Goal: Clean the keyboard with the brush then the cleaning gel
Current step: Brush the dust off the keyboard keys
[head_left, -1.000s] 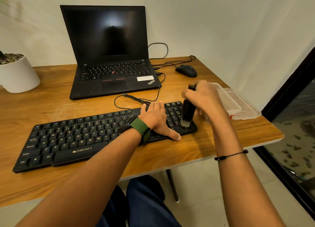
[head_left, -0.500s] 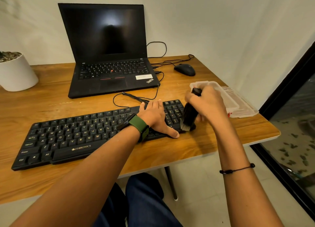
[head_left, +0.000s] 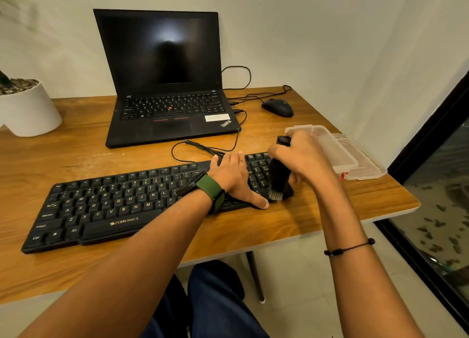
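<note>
Black Zebronics keyboard [head_left: 106,205] is pressed flat near the desk [head_left: 76,147] front edge by left hand [head_left: 232,176], fingers spread; black brush [head_left: 278,176] is gripped upright by right hand [head_left: 302,157], bristles on the keyboard's right end.

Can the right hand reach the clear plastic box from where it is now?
Probably yes. The right hand grips the brush beside the clear plastic box, with nothing between them, but it would have to put the brush down first.
</note>
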